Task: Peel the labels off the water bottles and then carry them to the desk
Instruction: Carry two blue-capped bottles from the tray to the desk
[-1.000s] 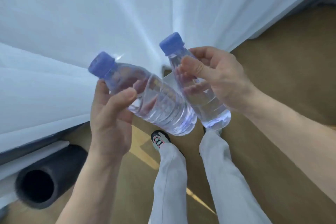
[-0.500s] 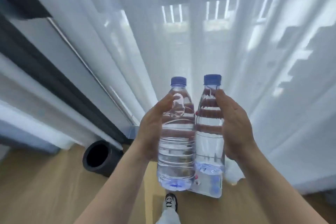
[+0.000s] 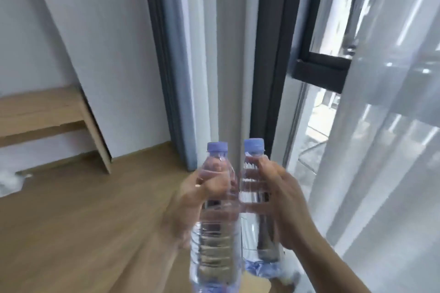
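While held upright side by side: left bottle [image 3: 215,226] wrapped in left hand [image 3: 190,200] fingers [image 3: 212,182], right bottle [image 3: 253,188] in right hand [image 3: 283,207] fingers, blue caps above, labels gone.

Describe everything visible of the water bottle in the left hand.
The left water bottle is clear ribbed plastic with a blue screw cap, filled with water and bare of any label. It is held upright in the air, the left hand wrapped round its upper body. It stands right beside the other bottle; whether they touch is unclear. Its base is cut off by the frame.
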`<state>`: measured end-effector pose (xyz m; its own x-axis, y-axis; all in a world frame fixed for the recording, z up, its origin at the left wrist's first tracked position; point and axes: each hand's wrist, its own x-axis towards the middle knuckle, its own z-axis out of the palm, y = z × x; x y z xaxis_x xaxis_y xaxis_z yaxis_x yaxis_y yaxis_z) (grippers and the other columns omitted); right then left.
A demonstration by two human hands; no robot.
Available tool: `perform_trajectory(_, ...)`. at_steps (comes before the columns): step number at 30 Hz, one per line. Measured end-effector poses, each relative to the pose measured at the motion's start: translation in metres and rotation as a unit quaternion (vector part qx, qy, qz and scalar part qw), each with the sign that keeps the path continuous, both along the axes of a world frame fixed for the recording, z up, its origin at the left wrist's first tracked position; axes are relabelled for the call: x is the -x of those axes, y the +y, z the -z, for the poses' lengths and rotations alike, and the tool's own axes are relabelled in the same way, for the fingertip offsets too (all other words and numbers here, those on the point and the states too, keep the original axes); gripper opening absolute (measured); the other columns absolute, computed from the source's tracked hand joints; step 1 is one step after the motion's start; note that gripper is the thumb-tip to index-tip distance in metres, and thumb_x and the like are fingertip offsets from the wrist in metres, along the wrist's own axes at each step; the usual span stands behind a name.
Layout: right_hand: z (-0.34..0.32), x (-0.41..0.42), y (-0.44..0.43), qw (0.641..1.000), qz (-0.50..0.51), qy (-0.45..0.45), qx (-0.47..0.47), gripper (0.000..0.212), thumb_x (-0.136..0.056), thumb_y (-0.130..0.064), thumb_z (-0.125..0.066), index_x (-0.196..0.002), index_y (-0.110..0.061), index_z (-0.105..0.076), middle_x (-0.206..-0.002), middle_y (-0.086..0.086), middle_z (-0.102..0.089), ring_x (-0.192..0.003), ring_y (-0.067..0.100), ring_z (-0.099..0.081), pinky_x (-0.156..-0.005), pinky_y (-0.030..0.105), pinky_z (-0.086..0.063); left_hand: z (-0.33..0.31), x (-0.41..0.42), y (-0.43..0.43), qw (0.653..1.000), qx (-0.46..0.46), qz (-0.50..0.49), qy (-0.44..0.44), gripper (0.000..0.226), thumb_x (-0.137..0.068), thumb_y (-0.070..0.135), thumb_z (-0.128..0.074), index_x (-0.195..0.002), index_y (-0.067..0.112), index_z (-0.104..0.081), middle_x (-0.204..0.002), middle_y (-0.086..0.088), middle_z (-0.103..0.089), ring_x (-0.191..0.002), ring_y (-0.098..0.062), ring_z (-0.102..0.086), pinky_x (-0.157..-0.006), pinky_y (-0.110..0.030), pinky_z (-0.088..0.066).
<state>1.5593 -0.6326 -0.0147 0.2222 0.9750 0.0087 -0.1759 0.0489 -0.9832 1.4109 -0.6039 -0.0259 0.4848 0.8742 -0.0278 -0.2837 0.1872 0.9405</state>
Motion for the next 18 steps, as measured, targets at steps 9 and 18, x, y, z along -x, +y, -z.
perform_trajectory(9,-0.008,0.257,0.074,0.983,-0.183,-0.003,-0.024,0.032,-0.086,-0.04,-0.053,-0.097,-0.014,-0.069,-0.075,-0.001,-0.067,-0.071,0.016,-0.065,-0.061,0.046,-0.06,-0.012,0.262,0.021,0.976,-0.025,-0.216,-0.016,0.028,-0.062,0.026,-0.07,-0.088,0.019,-0.064,-0.076,-0.006,-0.063,-0.065,-0.024,-0.063,-0.068,-0.038,-0.051)
perform_trajectory(18,-0.016,0.451,0.128,0.954,-0.298,0.021,-0.012,0.032,-0.089,-0.037,-0.05,-0.099,-0.013,-0.069,-0.079,0.004,-0.069,-0.067,0.014,-0.067,-0.054,0.033,-0.055,-0.024,0.446,0.048,0.951,-0.06,-0.3,-0.051,0.023,-0.063,0.02,-0.067,-0.084,0.015,-0.063,-0.076,-0.011,-0.059,-0.061,-0.024,-0.059,-0.058,-0.036,-0.053)
